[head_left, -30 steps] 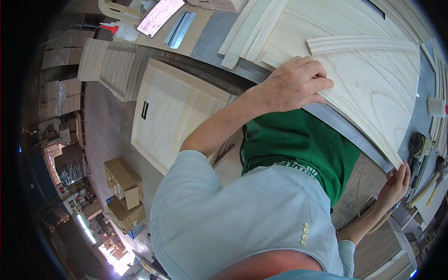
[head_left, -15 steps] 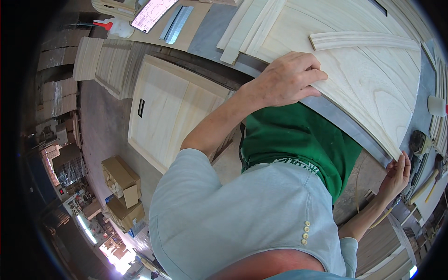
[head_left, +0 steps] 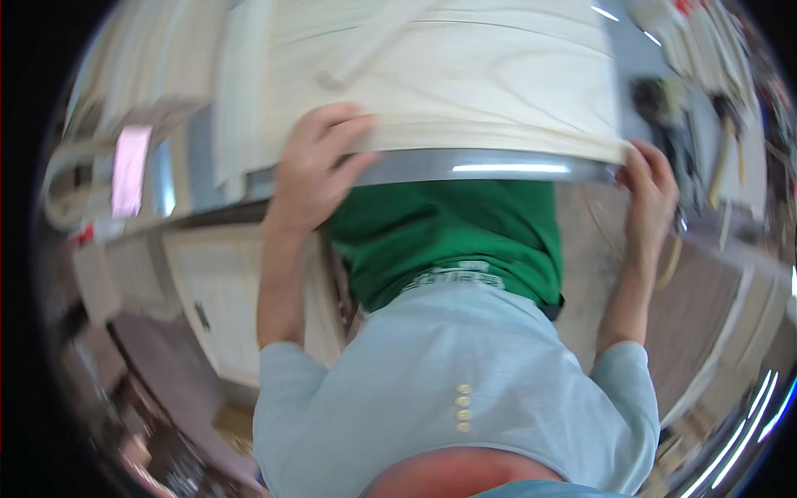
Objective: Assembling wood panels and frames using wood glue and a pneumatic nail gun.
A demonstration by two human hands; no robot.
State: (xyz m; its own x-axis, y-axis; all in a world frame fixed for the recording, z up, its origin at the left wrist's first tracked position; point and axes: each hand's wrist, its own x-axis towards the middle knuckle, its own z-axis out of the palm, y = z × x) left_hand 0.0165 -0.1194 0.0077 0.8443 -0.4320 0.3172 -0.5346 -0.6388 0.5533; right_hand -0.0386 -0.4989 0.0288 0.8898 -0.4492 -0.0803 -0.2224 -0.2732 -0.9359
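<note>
A pale wooden panel [head_left: 465,70] lies on the metal-edged bench in front of me. A slim wooden strip [head_left: 498,137] runs along its near edge. My left hand [head_left: 320,166] is at the strip's left part, fingers above and thumb below, seemingly pinching it; blur softens the contact. At the near right corner, my right hand [head_left: 652,187] pinches the strip's other end between thumb and fingers. Another wooden strip [head_left: 374,41] rests loose and slanted on the panel, its near end blurred.
Stacked wooden strips [head_left: 149,66] stand at the left, beside a phone [head_left: 131,170] and a metal piece [head_left: 166,178]. To the right lie a dark tool [head_left: 656,100] and a hammer [head_left: 727,124]. A framed panel [head_left: 228,299] leans below the bench at left.
The view has swung round, so the bench edge now runs nearly level across it. Both hands stay at the strip along the panel's near edge.
</note>
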